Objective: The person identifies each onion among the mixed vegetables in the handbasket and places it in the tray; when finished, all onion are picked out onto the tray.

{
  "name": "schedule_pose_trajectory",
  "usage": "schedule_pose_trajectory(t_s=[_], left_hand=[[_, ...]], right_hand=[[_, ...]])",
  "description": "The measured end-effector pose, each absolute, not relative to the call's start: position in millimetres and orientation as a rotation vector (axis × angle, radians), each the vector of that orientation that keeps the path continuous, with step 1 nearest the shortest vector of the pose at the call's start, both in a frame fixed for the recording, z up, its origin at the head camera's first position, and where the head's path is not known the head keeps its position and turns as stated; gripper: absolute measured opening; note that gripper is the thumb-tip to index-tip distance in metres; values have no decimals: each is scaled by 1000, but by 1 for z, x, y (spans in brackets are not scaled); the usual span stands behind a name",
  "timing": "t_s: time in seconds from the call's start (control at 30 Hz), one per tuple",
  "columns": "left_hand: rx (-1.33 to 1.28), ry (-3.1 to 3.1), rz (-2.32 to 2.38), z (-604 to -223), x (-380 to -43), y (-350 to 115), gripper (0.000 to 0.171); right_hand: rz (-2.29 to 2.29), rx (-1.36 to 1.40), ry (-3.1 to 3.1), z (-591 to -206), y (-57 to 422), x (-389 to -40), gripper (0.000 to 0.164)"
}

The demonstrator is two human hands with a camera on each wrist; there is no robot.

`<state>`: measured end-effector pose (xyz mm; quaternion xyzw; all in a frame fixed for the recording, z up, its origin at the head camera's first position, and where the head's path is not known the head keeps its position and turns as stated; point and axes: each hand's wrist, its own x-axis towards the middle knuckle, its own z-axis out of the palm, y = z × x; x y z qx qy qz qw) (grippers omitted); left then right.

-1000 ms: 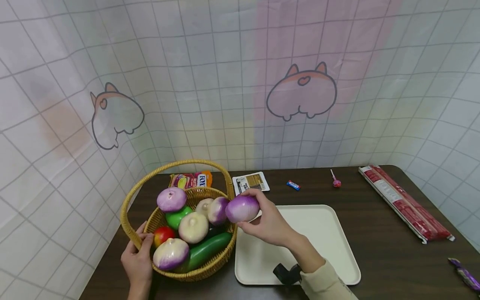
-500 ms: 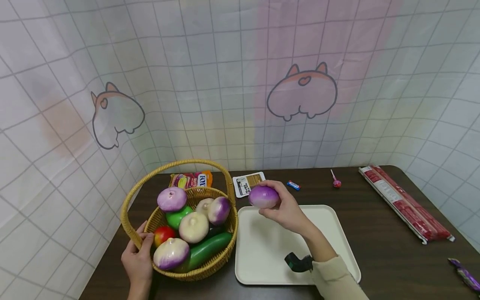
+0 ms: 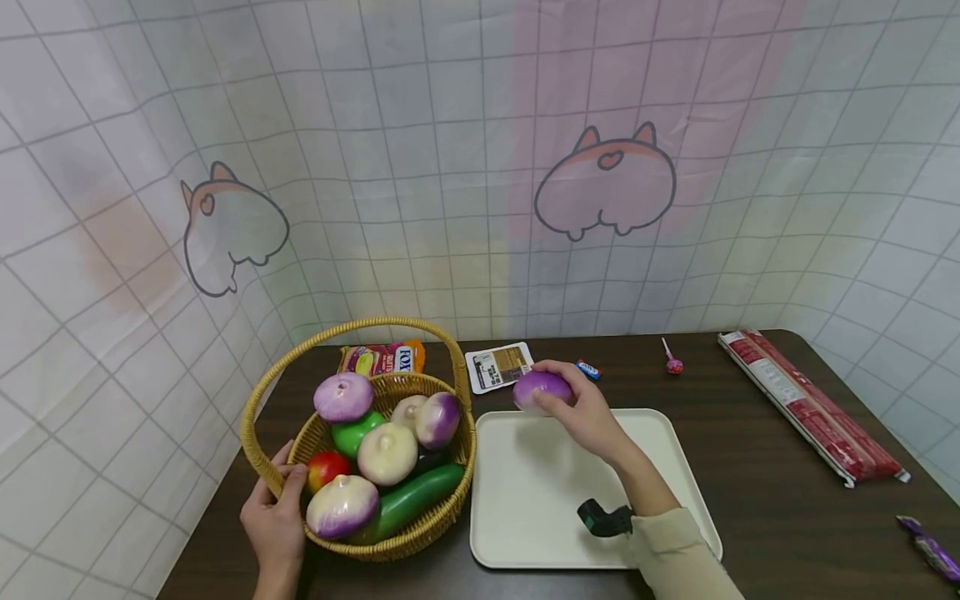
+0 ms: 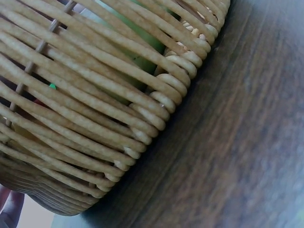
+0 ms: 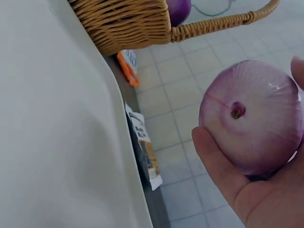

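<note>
The right hand has its thumb and fingers curled round a purple onion, held in the air over the far left part of the white tray. In the head view the thumb covers some of the onion; in the right wrist view the fingers run out of the right edge. The left hand grips the wicker basket at its left side, by the foot of the handle; the fingers behind the rim are hidden, and the left wrist view catches only blurred fingertips at its lower left corner.

Inside the basket, 1 green round item is partly covered by its neighbours, and a dark shape near the cucumber is hard to make out. A red fruit sits beside the left hand.

A black wrist device and the right sleeve block the tray's near right part. The basket partly hides the FOX packet on the far left. Farther right lie a flat packet, a blue sweet, 1 lollipop and a long red pack; a purple wrapper is cut off at the right edge.
</note>
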<state>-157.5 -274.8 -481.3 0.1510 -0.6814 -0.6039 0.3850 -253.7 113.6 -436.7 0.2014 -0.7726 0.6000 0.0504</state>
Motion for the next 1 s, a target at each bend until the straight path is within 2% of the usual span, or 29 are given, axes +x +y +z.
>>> schedule_pose_trajectory(t_s=[0.13,0.5,1.0], left_hand=[[397,-1759,-1512,-480,-157,-275,21],[408,-1776,-1515,-480,-157,-276,24],[399,-1794,-1466,-482,-157,-275,22]], right_hand=[[1870,522,-2398,-437,112,-254,35],[1660,411,-2538,-452,95,-255,58],[1750,438,-2552,-479,67,-249,63]])
